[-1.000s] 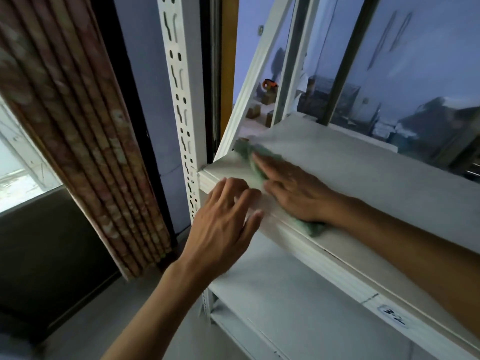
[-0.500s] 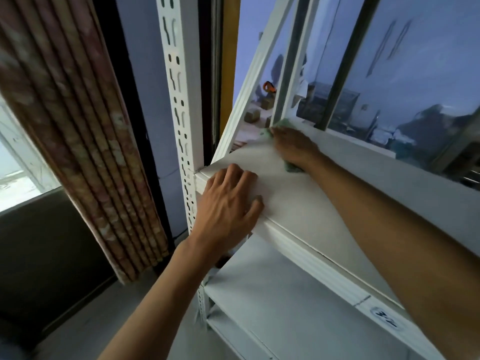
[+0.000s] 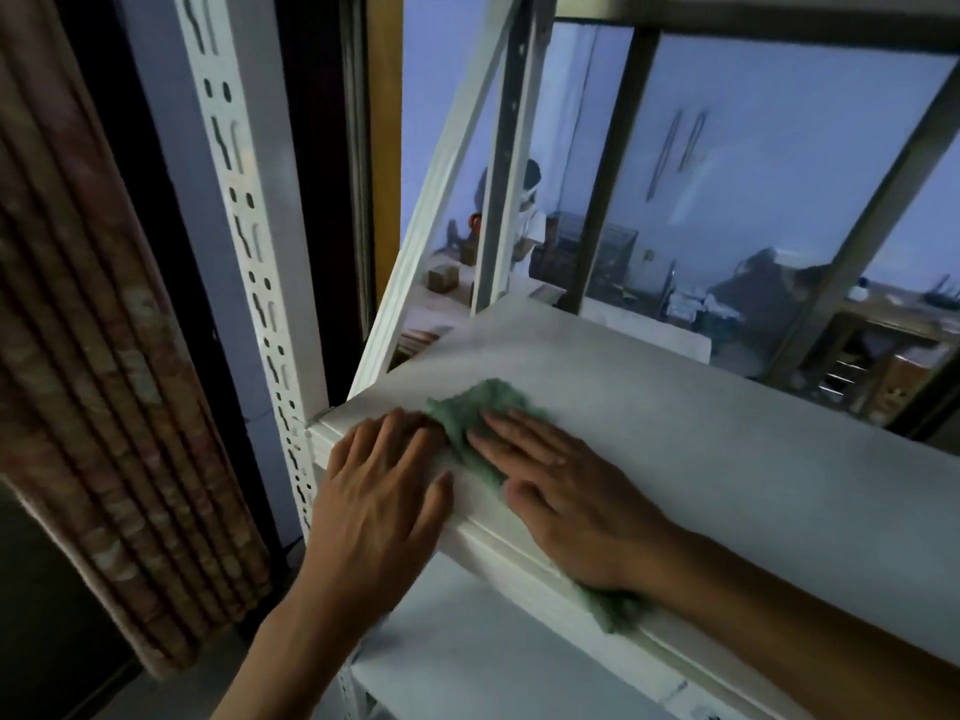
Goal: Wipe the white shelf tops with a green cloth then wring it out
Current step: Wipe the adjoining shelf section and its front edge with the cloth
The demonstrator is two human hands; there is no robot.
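Pressing cloth (image 3: 470, 418) flat onto shelf (image 3: 701, 439) near its left front corner, right hand (image 3: 566, 491) spread open, gripping nothing. Cloth's long axis running back from shelf's front edge. Resting open beside cloth, left hand (image 3: 384, 491), equally near.

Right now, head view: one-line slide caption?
Right hand presses green cloth flat on white shelf top; left hand braces its corner.

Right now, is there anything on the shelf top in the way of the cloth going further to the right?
Nothing visible. The right hand presses the green cloth flat near the left front corner of the white shelf top, and the surface to the right shows bare. The left hand rests beside it at the corner.
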